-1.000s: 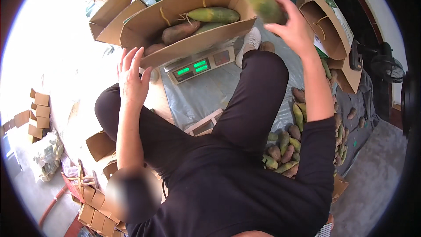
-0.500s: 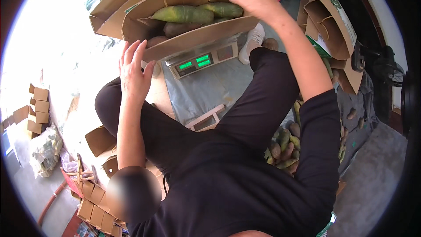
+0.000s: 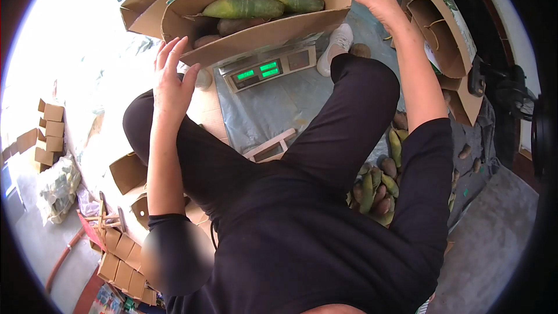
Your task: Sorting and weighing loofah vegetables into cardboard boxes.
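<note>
An open cardboard box (image 3: pixel 261 38) stands on a digital scale (image 3: pixel 270 71) with lit green readouts. Inside lie long green radishes (image 3: pixel 244 7) above darker, brownish roots (image 3: pixel 235 25); the rest of the contents is hidden. My left hand (image 3: pixel 172 78) is beside the box's near left corner, fingers spread and holding nothing; whether a fingertip touches the cardboard I cannot tell. Off the box's right end, my right hand (image 3: pixel 381 4) is raised with its fingers apart and nothing in it.
Another open box (image 3: pixel 439 35) with cord handles sits at the right. More green and brown roots (image 3: pixel 378 192) are heaped by my right thigh. A small wooden stool (image 3: pixel 272 146) is between my legs. Stacked cardboard boxes (image 3: pixel 122 261) lie at lower left.
My right hand has left the box's right rim and moved right, outside the box. My left hand has shifted slightly left and stays near the near left corner.
</note>
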The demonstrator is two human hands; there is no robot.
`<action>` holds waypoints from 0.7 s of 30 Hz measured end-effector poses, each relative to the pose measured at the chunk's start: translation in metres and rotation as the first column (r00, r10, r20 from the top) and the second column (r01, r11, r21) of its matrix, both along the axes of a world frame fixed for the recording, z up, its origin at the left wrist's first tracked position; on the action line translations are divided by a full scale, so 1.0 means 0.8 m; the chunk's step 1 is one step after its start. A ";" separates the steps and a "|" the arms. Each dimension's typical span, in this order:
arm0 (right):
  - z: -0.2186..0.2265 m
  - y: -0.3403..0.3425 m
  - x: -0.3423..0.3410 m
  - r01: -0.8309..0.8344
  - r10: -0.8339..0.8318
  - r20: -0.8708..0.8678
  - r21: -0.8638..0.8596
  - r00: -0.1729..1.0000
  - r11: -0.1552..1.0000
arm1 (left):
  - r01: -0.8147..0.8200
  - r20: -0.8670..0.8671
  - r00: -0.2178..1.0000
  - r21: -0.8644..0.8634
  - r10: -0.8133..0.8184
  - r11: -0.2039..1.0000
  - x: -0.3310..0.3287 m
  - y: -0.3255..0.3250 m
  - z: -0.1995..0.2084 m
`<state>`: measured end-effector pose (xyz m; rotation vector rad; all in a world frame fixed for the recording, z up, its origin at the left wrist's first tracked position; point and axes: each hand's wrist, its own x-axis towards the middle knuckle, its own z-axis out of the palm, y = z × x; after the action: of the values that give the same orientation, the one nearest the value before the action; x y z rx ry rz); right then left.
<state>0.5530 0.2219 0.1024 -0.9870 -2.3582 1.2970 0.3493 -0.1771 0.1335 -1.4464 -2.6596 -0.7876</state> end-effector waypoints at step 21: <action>-0.003 0.015 -0.046 0.003 -0.020 0.367 0.046 0.930 0.999 | -0.211 0.630 0.624 -0.436 0.464 0.875 -0.120 0.020 0.027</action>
<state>0.5161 0.2340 0.0997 -1.3271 -2.6328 1.1281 0.2533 -0.1610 0.1551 -0.6233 -3.6521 -1.0914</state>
